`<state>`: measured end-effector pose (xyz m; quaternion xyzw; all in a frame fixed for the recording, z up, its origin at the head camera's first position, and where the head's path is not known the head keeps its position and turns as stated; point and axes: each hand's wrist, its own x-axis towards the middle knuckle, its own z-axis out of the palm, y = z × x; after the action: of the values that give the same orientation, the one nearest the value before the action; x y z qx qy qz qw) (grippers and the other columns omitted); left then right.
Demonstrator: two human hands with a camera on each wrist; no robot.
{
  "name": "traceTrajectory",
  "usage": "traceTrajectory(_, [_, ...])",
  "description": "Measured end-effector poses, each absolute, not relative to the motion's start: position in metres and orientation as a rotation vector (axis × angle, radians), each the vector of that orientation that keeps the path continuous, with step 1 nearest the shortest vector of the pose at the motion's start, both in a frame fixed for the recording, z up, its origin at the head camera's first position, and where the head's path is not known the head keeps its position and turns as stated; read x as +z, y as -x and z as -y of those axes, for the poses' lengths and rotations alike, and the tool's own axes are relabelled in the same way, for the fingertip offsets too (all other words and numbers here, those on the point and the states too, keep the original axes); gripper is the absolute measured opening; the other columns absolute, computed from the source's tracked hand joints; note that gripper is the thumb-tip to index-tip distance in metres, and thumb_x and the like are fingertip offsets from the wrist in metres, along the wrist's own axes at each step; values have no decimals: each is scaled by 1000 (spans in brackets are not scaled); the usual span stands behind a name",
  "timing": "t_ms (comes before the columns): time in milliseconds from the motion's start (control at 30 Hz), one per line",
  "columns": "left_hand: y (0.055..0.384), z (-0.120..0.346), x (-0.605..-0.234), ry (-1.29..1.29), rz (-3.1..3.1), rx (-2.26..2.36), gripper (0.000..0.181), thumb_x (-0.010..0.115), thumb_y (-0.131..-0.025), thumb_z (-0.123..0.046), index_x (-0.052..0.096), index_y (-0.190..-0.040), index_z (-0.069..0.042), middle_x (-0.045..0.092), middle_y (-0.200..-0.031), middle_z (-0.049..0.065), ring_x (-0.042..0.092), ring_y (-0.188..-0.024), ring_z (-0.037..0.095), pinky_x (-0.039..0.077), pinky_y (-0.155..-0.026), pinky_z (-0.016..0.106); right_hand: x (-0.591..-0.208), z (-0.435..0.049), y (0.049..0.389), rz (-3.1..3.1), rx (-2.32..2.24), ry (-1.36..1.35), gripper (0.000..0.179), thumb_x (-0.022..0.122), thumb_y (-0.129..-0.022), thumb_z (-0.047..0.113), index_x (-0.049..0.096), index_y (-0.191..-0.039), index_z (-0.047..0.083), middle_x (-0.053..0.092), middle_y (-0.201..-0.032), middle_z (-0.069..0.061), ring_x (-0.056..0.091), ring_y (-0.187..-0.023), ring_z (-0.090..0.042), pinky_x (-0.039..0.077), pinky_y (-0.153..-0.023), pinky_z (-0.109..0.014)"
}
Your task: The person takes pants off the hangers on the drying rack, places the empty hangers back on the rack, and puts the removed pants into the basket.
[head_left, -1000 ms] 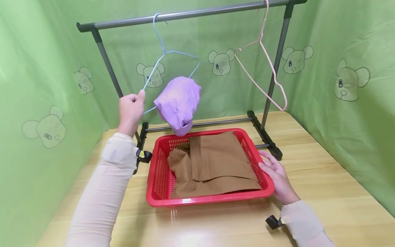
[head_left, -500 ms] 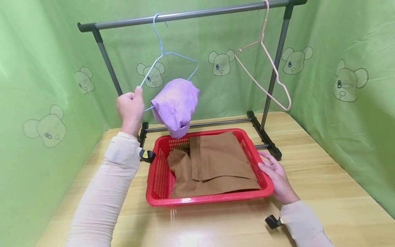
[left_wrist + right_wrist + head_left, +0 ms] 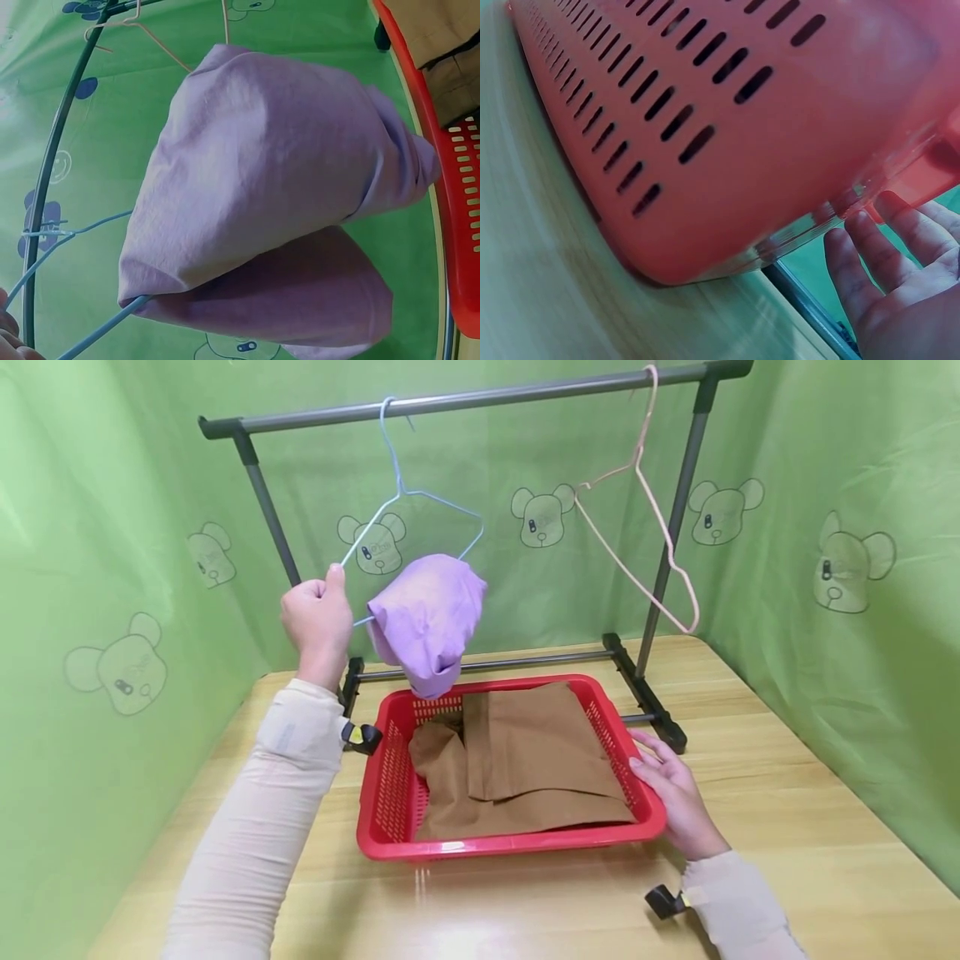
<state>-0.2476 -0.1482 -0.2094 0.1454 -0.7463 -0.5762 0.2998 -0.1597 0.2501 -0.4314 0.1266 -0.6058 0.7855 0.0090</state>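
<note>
On the lower part of a thin, smooth blue hanger [image 3: 103, 328]: soft, creased purple cloth [image 3: 429, 622] in rounded folds, above the far-left rim of a glossy red basket [image 3: 517, 842] with slotted walls. Inside the basket: matte brown fabric [image 3: 555, 743], folded flat, with a band-like strip. Left hand [image 3: 317, 620]: fingers curled firmly around the hanger's side. Right hand [image 3: 678, 797]: fingers loosely extended, tips touching the basket's right rim.

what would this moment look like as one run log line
left hand grips blue hanger | right hand touches red basket | purple cloth draped on hanger | brown cloth in basket
</note>
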Motion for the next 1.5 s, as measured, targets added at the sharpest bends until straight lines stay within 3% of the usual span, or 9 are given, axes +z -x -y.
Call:
traceTrajectory(567, [245,146,-198,-382,1911,-1547,48,60,-94,-42,45,-57,-17,38,-52,-6,34,-49,10,30,-48,25,-430,-249,159,1936,2423,-379,52,51,-101,13,29,-148,6,57,-129,1,61,-111,-13,54,-84,-32])
traceTrajectory(1267, [238,144,-190,-370,1791,-1591,43,62,-94,-41,49,-60,-17,43,-57,-4,37,-54,10,35,-56,24,-433,-250,160,1946,2419,-369,53,51,-101,14,28,-149,7,56,-130,2,61,-111,-12,54,-84,-33])
traceTrajectory(1500, [233,148,-188,-370,1799,-1581,45,62,-94,-41,48,-59,-17,41,-55,-5,34,-51,10,30,-48,23,-431,-250,160,1940,2422,-363,53,51,-101,14,28,-149,6,57,-128,2,61,-111,-13,54,-84,-32])
